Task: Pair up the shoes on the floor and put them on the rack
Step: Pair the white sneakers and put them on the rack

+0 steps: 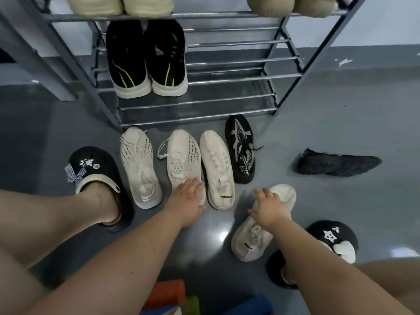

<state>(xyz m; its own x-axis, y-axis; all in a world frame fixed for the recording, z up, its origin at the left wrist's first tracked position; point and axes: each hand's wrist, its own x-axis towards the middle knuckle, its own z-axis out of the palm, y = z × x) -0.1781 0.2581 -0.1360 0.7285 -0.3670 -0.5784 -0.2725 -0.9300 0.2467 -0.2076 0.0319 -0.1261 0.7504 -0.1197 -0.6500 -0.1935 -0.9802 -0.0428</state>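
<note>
Several shoes lie on the grey floor before the metal rack [229, 78]. Two cream knit sneakers with dotted stripes, one [139, 167] and its match [184, 155], stand side by side. Beside them is a plain cream slip-on [217, 167]. My left hand [189, 198] rests flat across the heels of the second sneaker and the slip-on. A second cream slip-on [254, 237] lies tilted nearer me, and my right hand [268, 208] holds its middle. A black patterned sneaker [241, 148] stands right of the row; a black shoe [338, 164] lies on its side farther right.
A black pair with green stripes [147, 57] sits on a lower rack shelf, beige pairs [145, 5] on the shelf above. My feet wear black clogs, the left [95, 164] and the right [329, 237]. Coloured objects [168, 294] lie at the bottom edge.
</note>
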